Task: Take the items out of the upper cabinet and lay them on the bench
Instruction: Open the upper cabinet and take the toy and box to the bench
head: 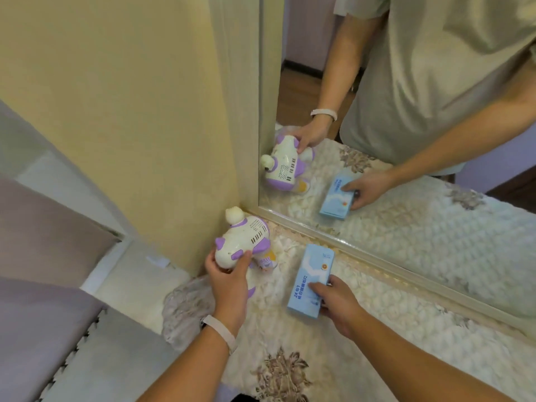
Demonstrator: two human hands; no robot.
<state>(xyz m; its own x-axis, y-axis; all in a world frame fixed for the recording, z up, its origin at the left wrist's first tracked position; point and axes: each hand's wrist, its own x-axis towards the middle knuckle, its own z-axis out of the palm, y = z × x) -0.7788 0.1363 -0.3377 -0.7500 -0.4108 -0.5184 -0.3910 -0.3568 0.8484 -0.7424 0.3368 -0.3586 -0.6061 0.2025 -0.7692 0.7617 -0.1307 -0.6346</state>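
Beside the mirror [435,227], right grip [339,303] clasps a pale-blue cardboard box [310,274] marked "24", long axis toward the glass; left grip [229,285] grasps a cream-and-purple toy plane [243,239].

toy [242,242] label partly hidden; box [311,274] print blurred

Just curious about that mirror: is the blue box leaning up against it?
No, the blue box lies flat on the quilted cover beside the mirror frame.

We saw glossy, smooth plastic on the toy [246,242]; the blue box [310,281] looked like matt card; quilted, puckered cloth covered the table [377,338]; the mirror [435,227] was glassy and shiny.
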